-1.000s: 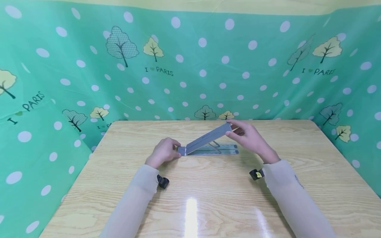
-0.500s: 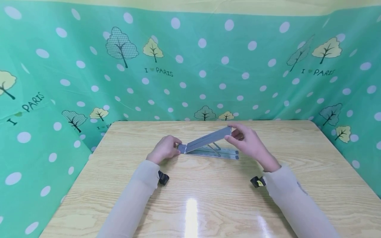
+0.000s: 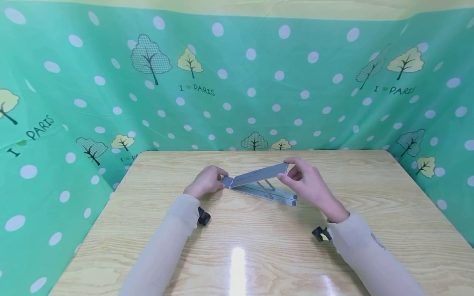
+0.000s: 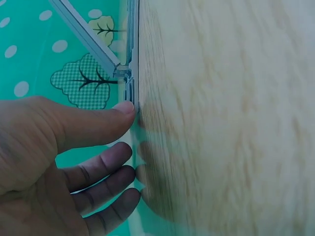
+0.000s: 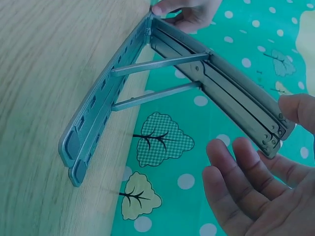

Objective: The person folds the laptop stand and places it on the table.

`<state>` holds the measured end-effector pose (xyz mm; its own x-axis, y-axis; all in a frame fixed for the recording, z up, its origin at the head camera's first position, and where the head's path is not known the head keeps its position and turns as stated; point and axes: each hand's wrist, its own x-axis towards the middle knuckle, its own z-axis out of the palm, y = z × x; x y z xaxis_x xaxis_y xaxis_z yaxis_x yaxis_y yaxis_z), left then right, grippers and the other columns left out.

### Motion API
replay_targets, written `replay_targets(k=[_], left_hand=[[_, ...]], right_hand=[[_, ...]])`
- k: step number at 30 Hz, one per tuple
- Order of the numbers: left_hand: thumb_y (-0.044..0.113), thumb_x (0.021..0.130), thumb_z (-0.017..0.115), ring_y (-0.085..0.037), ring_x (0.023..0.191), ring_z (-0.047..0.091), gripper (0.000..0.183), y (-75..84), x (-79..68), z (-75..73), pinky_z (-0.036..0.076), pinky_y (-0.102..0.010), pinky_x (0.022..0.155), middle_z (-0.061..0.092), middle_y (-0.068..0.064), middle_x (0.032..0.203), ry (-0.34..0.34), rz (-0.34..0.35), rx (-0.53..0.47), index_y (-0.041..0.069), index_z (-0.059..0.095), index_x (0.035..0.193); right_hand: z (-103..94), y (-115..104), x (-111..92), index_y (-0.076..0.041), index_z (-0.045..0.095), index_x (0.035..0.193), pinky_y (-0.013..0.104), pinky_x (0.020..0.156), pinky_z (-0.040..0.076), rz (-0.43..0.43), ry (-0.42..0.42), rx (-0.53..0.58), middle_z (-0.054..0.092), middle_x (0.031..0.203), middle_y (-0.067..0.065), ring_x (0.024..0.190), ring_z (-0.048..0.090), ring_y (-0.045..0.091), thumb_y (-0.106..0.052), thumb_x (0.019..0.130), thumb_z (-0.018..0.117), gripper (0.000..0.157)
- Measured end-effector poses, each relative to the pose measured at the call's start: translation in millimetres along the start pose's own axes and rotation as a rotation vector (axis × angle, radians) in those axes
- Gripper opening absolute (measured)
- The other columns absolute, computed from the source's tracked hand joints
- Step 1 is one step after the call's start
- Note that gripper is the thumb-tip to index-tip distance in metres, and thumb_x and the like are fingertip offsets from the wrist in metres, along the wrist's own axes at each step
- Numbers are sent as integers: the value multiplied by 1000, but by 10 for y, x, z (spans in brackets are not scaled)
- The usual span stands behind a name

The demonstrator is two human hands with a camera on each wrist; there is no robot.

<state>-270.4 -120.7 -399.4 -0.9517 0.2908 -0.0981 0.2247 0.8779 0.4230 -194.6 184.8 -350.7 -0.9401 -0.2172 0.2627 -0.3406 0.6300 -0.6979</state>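
A grey metal folding laptop stand [image 3: 259, 174] is partly unfolded at the back half of the table, its upper arm tilted up from a hinge at the left. Below the arm lies the slotted base [image 5: 101, 101], with dark pads at its right end. Two thin struts [image 5: 155, 96] join base and arm, as the right wrist view shows. My left hand [image 3: 207, 181] pinches the hinged end between thumb and fingers. At the raised end, my right hand [image 3: 310, 183] grips the arm between thumb and index finger; its other fingers extend free beneath in the right wrist view.
The stand is on a light wood-grain table [image 3: 266, 246]. Green dotted cloth [image 3: 237, 82] printed with trees hangs behind and at the sides. Small black cameras sit at both wrists.
The raised arm has come down to a lower angle with my right hand. The base's right end has swung toward me, while my left hand has shifted slightly farther away with the hinged end.
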Motion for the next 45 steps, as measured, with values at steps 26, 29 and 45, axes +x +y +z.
replay_targets(k=[26, 29, 45], left_hand=[[47, 63, 77, -20, 80, 47, 61, 151, -107, 121, 43, -33, 68, 51, -5, 91, 135, -46, 49, 4, 64, 104], [47, 63, 77, -20, 79, 46, 60, 161, -114, 121, 42, -32, 67, 51, -5, 90, 137, -55, 52, 4, 64, 103], [39, 66, 78, -15, 86, 53, 59, 159, 68, 77, 44, -31, 77, 61, -3, 111, 44, -23, -72, 11, 61, 116]], right_hand=[[-183, -46, 52, -1, 46, 127, 42, 75, 50, -68, -216, 342, 54, 97, 21, 87, 60, 37, -19, 92, 52, 39], [-176, -35, 64, -2, 48, 125, 43, 75, 50, -65, -224, 357, 54, 97, 21, 85, 61, 34, -18, 92, 52, 36], [-134, -144, -60, -2, 55, 111, 30, 68, 50, -38, -174, 300, 61, 85, 12, 75, 60, 23, -19, 86, 61, 31]])
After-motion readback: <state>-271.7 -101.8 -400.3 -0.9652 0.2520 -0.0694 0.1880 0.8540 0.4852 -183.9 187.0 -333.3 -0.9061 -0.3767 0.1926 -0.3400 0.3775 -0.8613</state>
